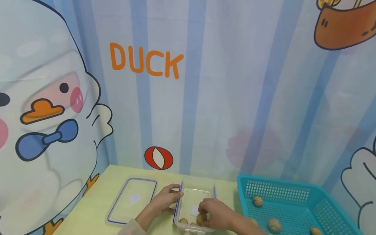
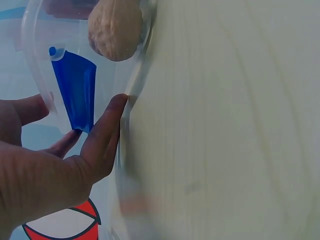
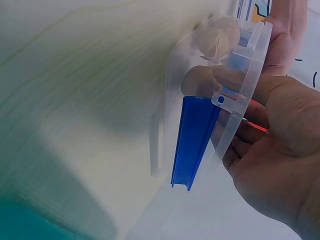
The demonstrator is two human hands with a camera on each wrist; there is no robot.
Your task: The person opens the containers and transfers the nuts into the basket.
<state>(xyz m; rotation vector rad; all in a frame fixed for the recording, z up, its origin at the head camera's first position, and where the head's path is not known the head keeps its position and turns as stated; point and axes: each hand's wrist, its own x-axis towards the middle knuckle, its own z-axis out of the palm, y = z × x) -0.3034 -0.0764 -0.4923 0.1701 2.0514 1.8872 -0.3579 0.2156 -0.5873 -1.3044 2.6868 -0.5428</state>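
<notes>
A clear plastic container (image 1: 192,197) stands on the table in the head view, with a few walnuts (image 1: 183,221) at its near end. My left hand (image 1: 165,199) grips its left wall, thumb over the rim and fingers against the outside, close to a blue side latch (image 2: 76,90). Inside the container, my right hand (image 1: 218,213) pinches a walnut (image 1: 201,219) near the bottom. Through the clear wall in the right wrist view, this held walnut (image 3: 197,81) shows beside another walnut (image 3: 218,39); a second blue latch (image 3: 195,142) hangs down outside.
Left of the container lies a clear lid (image 1: 123,210) with a blue seal and a white label. A turquoise basket (image 1: 279,181) with several walnuts (image 1: 274,225) stands at the right. Behind the pale table (image 1: 85,218) hangs a printed duck curtain (image 1: 223,98).
</notes>
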